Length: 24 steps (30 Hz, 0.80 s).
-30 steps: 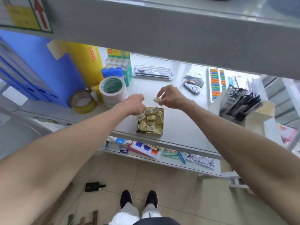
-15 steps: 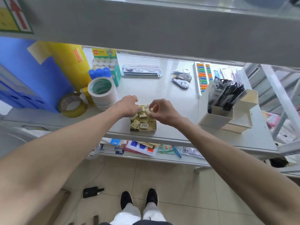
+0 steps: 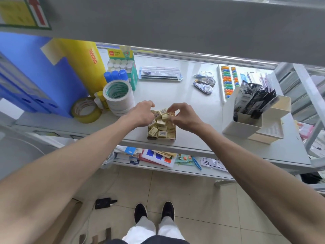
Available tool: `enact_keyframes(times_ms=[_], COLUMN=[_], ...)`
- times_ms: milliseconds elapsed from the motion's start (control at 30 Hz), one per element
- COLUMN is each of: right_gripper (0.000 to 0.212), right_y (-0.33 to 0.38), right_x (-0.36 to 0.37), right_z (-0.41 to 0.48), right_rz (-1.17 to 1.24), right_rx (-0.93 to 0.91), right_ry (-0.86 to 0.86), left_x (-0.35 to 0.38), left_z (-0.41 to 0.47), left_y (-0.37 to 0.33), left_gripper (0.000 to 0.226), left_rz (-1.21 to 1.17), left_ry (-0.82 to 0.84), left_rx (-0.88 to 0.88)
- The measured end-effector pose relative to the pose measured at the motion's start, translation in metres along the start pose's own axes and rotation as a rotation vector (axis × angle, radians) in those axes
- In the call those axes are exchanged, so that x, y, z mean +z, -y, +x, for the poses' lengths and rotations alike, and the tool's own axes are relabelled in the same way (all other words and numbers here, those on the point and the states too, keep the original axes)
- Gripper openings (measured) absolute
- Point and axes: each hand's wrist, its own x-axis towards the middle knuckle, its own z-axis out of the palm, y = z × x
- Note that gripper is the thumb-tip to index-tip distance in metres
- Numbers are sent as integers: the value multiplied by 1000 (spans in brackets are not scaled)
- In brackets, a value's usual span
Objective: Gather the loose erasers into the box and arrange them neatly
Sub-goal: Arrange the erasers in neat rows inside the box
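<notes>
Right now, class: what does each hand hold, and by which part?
The right hand pinches one eraser by one end, over the box. The left hand curls among the erasers; its grip cannot be told.

Over an open cardboard box [image 3: 161, 138] heaped with cream wrapped erasers [image 3: 162, 133] on a white counter [image 3: 193, 129], the right hand [image 3: 186, 118] pinches one eraser [image 3: 165, 117]. The left hand [image 3: 143, 113] curls beside it, grip hidden. White tape rolls [image 3: 117, 98] stand left of both hands.

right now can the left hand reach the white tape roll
Probably yes: the left hand sits at the eraser box, and the white tape roll stands just left of it with nothing between.
</notes>
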Motion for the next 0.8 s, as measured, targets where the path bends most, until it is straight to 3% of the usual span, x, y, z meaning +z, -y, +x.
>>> enact_keyframes(times_ms=[233, 567, 800], right_gripper=[26, 27, 23], right_y=[-14, -35, -17], right_x=[14, 47, 45], right_z=[-15, -33, -40], right_rz=[56, 114, 55], right_rx=[123, 44, -120], right_ry=[-293, -416, -411], left_x=[10, 33, 39], left_z=[-14, -39, -52], left_y=[8, 29, 29], left_gripper=[55, 48, 42], left_rz=[-12, -91, -133], left_ry=[-91, -227, -308], left_rx=[21, 117, 127])
